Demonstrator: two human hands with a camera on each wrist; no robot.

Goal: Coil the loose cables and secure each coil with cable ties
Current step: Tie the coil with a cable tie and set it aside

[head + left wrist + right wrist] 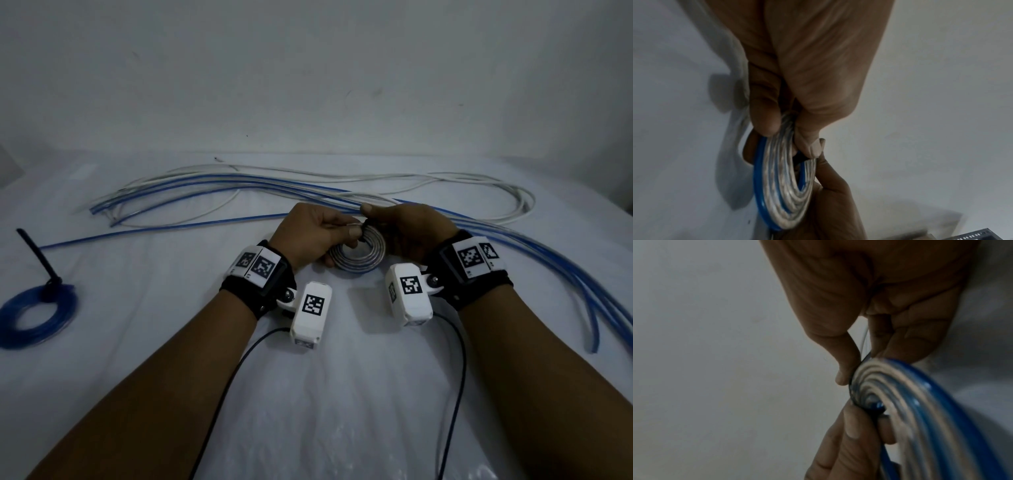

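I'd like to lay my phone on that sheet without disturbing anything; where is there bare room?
Bare sheet lies between the tied blue coil and the left hand, and near you between the forearms. The far side and right edge are crowded with loose cables; the silver coil fills the space between both hands, right hand included.

The scene is dimly and evenly lit, with a cool grey-blue cast. In the head view, glare is seen on the plastic-covered table (329,428), and straight lines are bowed toward the edges. Soft shadows are cast beneath both wrists. Both wrist views are dark and grainy; the silver-and-blue coil (783,186) is smeared by blur, and the corners are darkened.
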